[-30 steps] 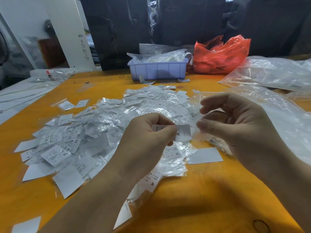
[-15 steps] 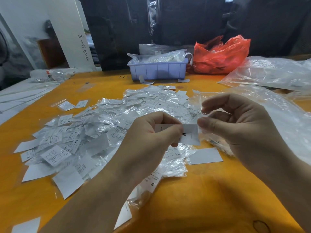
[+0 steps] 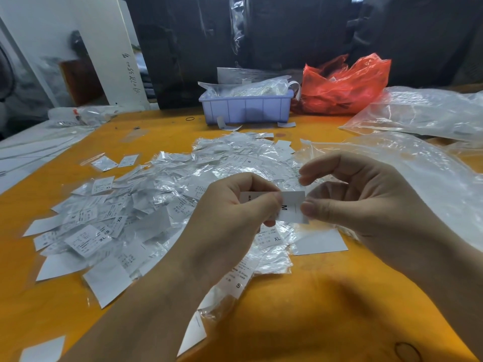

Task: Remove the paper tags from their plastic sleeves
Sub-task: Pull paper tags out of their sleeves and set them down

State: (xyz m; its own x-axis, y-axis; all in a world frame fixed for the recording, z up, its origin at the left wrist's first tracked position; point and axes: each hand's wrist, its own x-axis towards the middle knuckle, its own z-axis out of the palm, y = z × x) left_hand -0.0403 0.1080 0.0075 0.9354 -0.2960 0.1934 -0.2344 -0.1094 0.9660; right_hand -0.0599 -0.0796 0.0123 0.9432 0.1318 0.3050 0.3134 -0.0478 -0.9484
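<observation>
A white paper tag marked M (image 3: 292,208) is held above the orange table (image 3: 313,309). My left hand (image 3: 230,220) pinches its left end between thumb and fingers. My right hand (image 3: 360,202) pinches the tag's right edge with thumb and curled fingers. Whether a clear sleeve still covers the tag I cannot tell. Under and behind the hands lies a wide heap of sleeved tags and loose paper tags (image 3: 146,205), printed with sizes such as XL, XS and S.
A lilac plastic bin (image 3: 245,107) with bagged items stands at the back, a red plastic bag (image 3: 345,84) to its right. Large clear bags (image 3: 423,113) lie on the right. White sheets (image 3: 31,150) lie at the left edge. A rubber band (image 3: 407,352) lies near front right.
The M tag has slid out to the right from my left hand, showing more of its face. My right hand has come in closer and taken its right edge.
</observation>
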